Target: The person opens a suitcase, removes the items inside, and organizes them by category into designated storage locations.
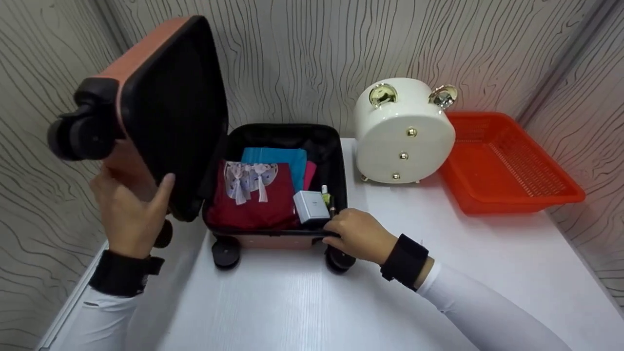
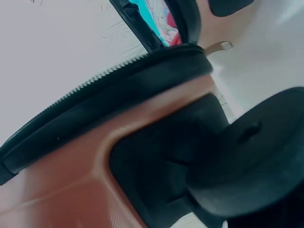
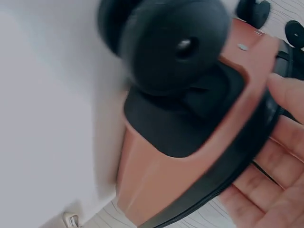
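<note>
A small pink suitcase with black zip edging lies unzipped on the table. Its lid is tilted up on the left side, a wheel standing out from it. My left hand grips the lid's near edge, thumb on the black inner side. At the front right corner of the base, my right hand holds the rim, fingers over the edge. Inside the base lie a folded dark red garment, blue cloth, pink cloth, a white box and small bottles.
A white, round clock-shaped case with gold knobs and ear-like bells stands right of the suitcase. Farther right is a red plastic basket. Wood-grain panels rise behind and at both sides of the white table.
</note>
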`<state>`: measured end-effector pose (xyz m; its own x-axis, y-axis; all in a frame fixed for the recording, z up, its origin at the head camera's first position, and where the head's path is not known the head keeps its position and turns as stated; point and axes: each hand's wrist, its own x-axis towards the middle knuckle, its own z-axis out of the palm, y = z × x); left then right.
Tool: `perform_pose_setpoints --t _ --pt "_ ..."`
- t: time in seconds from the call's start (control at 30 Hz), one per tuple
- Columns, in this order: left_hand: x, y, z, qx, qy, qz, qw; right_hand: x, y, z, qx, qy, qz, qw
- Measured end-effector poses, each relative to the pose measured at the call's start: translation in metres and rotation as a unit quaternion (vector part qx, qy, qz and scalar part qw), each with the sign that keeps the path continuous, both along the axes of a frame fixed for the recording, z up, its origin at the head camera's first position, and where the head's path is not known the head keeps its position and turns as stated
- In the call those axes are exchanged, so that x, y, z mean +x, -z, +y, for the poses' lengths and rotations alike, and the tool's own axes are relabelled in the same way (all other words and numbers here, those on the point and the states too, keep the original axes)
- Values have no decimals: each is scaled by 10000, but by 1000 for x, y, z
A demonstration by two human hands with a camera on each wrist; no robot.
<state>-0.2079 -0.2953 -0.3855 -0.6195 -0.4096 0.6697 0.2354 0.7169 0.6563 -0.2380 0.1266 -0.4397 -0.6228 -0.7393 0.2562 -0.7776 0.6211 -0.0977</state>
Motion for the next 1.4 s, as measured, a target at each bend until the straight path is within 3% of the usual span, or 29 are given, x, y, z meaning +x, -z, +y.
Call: perform_pose_setpoints --t 0.13,0.4,0.6,0.7,0.8,0.87,1.07,1.2,1.3,1.4 --pt "1 5 -13 369 -151 -276 9988 1 5 -4 -95 129 319 9994" --pt "3 28 -35 878 -478 -1027 9897 5 8 -5 -96 458 369 9982" --pt "4 45 -56 1495 -235 -1428 9781 7 11 0 -152 540 440 9975" --pt "6 54 -66 1860 -96 -1845 9650 8 12 2 -180 521 532 9971" --pt "9 62 -74 2222 5 -2382 9454 9 13 2 -199 490 635 9966" --pt "10 66 -79 2651 162 -2624 9277 10 13 1 -204 473 681 9963" --pt "10 72 -91 4166 614 -2683 8664 11 11 -4 -200 531 681 9961" --pt "9 76 -95 4343 696 -3091 8432 12 10 -7 -223 589 618 9961" --pt "6 80 -98 4705 995 -3230 8151 12 11 -10 -261 625 586 9960" --pt "4 83 -99 5314 1357 -3102 7765 12 11 -10 -298 617 582 9960"
